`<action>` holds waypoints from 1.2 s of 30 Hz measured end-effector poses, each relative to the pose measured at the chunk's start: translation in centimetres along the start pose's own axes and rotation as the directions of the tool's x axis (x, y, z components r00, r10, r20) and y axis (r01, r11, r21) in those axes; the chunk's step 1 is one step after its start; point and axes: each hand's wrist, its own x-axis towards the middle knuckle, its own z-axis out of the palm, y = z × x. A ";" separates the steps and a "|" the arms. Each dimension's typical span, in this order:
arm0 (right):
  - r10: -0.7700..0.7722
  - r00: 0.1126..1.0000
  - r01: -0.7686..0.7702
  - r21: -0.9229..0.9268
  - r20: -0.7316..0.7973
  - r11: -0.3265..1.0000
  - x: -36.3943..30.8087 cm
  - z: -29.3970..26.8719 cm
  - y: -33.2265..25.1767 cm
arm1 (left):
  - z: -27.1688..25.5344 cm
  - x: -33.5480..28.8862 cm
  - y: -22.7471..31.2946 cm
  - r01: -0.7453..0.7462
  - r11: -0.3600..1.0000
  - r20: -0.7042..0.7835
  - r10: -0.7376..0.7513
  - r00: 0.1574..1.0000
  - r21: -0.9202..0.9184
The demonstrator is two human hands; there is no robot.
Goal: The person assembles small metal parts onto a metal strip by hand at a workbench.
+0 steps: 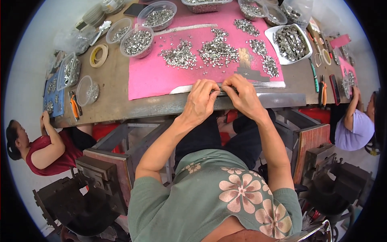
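Note:
At the front edge of the table, my left hand [201,98] and my right hand [243,95] meet with thumbs and fingers pinched together. Whatever they hold between the fingertips is too small and covered to make out. Just beyond them lies a pink mat [151,76] edged with silver tape [270,85]. On it are loose piles of small shiny metal pieces, a left pile [179,54] and a larger middle pile [219,51]. Smaller clusters [269,64] lie to the right, near a grey taped patch [254,75].
Several clear tubs [137,42] of metal pieces stand along the back and left. A white tray [291,44] of metal strips is at right. Orange-handled pliers [74,108] lie left, more pliers [322,93] right. A tape roll [98,55] lies left. Co-workers sit at both sides.

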 end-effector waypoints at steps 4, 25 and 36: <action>-0.091 0.991 0.087 -0.053 -0.096 0.995 -1.0 1.0 0.4 | 0.4 0.0 0.2 -0.036 0.996 -0.036 0.039 0.999 0.084; -0.382 0.918 0.329 -0.328 -0.110 0.885 -1.4 1.2 0.7 | -3.2 3.3 -4.3 -0.041 0.894 -0.080 0.086 0.993 0.446; -0.283 0.951 0.298 -0.123 0.125 0.947 0.8 -1.0 1.4 | -4.5 3.6 -3.8 -0.057 0.864 0.000 0.066 0.998 0.500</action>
